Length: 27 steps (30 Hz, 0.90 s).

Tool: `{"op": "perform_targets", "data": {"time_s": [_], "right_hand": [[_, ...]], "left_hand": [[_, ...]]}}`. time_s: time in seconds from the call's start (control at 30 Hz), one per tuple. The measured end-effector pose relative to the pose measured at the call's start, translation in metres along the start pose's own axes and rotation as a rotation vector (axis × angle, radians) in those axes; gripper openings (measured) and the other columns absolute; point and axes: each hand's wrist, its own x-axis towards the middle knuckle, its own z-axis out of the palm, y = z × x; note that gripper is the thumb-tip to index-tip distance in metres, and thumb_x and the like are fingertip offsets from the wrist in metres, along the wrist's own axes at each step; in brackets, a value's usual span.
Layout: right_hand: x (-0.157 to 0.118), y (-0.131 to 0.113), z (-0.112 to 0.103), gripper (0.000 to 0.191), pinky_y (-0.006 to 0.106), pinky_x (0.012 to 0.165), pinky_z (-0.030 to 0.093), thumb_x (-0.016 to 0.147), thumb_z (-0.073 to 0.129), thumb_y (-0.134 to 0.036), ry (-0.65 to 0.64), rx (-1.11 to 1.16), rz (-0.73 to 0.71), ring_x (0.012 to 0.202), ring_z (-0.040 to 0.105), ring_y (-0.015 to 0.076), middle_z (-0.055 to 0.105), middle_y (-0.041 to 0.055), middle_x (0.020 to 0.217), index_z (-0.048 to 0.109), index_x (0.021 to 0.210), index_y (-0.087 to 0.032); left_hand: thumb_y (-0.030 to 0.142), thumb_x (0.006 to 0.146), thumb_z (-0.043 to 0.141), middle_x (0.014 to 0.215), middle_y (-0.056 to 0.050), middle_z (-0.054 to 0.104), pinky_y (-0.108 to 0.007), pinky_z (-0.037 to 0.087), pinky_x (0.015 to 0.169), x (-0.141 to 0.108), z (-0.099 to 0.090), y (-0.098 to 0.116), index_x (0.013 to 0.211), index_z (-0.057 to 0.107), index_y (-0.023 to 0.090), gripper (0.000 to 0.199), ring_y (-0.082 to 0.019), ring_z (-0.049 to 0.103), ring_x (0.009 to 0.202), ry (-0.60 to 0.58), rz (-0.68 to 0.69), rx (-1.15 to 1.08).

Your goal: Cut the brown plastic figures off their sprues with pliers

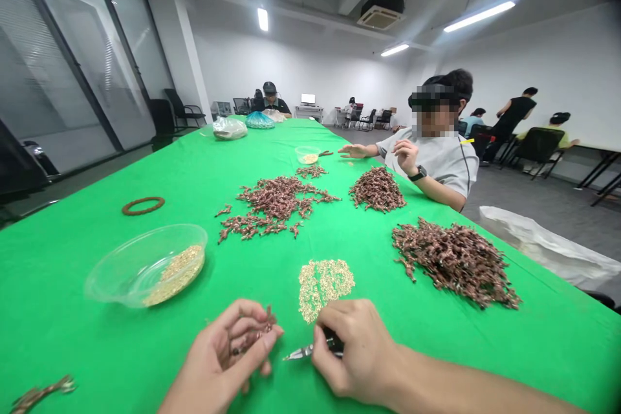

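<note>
My left hand [220, 356] curls around a clump of copper-brown sprigs [253, 331], grasping it against my palm. My right hand [356, 352] clenches a black-handled pointed tool [306, 352], its metal tip just beside my left fingers. Both hands are at 6 o'clock over a green tablecloth [97, 356]. At 12 o'clock lies a patch of gold grains [324, 288], at 10 o'clock a clear bowl [145, 265] holding more grains, and at 1 o'clock a large heap of sprigs [453, 262]. Farther off at 1 o'clock, a seated person [431, 155] rests one hand on the table.
</note>
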Motion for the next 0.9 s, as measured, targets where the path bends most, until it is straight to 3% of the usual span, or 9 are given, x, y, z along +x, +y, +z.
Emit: {"op": "perform_targets", "data": {"time_s": [0.1, 0.27, 0.43, 0.57, 0.77, 0.9], "right_hand": [[-0.0001, 0.0017, -0.0023, 0.019, 0.027, 0.052, 0.021, 0.078, 0.050, -0.022, 0.012, 0.021, 0.025, 0.050, 0.034, 0.0089, 0.046, -0.0029, 0.055, 0.045, 0.060, -0.019], [-0.0003, 0.0064, -0.0063, 0.023, 0.026, 0.052, 0.022, 0.083, 0.049, -0.019, 0.038, 0.050, 0.104, 0.050, 0.036, 0.0079, 0.046, -0.0033, 0.055, 0.046, 0.061, -0.018], [-0.0009, 0.0050, -0.0068, 0.021, 0.025, 0.052, 0.024, 0.083, 0.050, -0.019, 0.041, 0.084, 0.094, 0.051, 0.039, 0.0077, 0.047, -0.0039, 0.056, 0.048, 0.062, -0.018], [-0.0020, 0.0018, -0.0057, 0.019, 0.026, 0.053, 0.024, 0.082, 0.050, -0.020, 0.060, 0.102, 0.059, 0.051, 0.038, 0.0084, 0.048, -0.0032, 0.057, 0.050, 0.063, -0.018], [-0.0015, 0.0009, -0.0042, 0.018, 0.026, 0.052, 0.026, 0.082, 0.051, -0.020, 0.106, 0.125, 0.052, 0.050, 0.040, 0.0085, 0.051, -0.0027, 0.057, 0.053, 0.065, -0.018], [-0.0030, 0.0010, -0.0034, 0.016, 0.024, 0.051, 0.029, 0.083, 0.051, -0.020, 0.130, 0.151, 0.092, 0.050, 0.042, 0.0084, 0.052, -0.0027, 0.058, 0.054, 0.067, -0.018]], "left_hand": [[0.039, 0.067, 0.085, 0.071, -0.003, 0.067, -0.018, 0.045, 0.040, -0.0016, 0.0035, 0.0022, 0.084, 0.063, 0.019, 0.035, -0.015, 0.059, 0.054, -0.002, -0.002, -0.004], [0.038, 0.069, 0.083, 0.077, -0.007, 0.072, -0.020, 0.046, 0.046, -0.0023, -0.0008, 0.0078, 0.087, 0.072, 0.017, 0.030, -0.017, 0.064, 0.058, -0.069, -0.036, 0.091], [0.040, 0.071, 0.082, 0.072, -0.007, 0.071, -0.019, 0.045, 0.046, -0.0033, -0.0035, 0.0071, 0.091, 0.075, 0.017, 0.032, -0.018, 0.063, 0.059, -0.001, -0.006, 0.133], [0.039, 0.072, 0.081, 0.087, -0.008, 0.072, -0.020, 0.045, 0.045, -0.0020, -0.0049, 0.0027, 0.090, 0.075, 0.018, 0.028, -0.013, 0.055, 0.053, 0.048, 0.023, 0.101], [0.032, 0.071, 0.083, 0.103, -0.012, 0.066, -0.025, 0.053, 0.075, 0.0003, -0.0059, 0.0057, 0.079, 0.080, 0.018, 0.017, -0.023, 0.063, 0.092, 0.021, 0.139, 0.121], [0.031, 0.075, 0.080, 0.098, -0.007, 0.065, -0.021, 0.051, 0.078, -0.0035, -0.0056, 0.0051, 0.082, 0.079, 0.021, 0.012, -0.020, 0.061, 0.093, 0.060, 0.155, 0.041]]}}
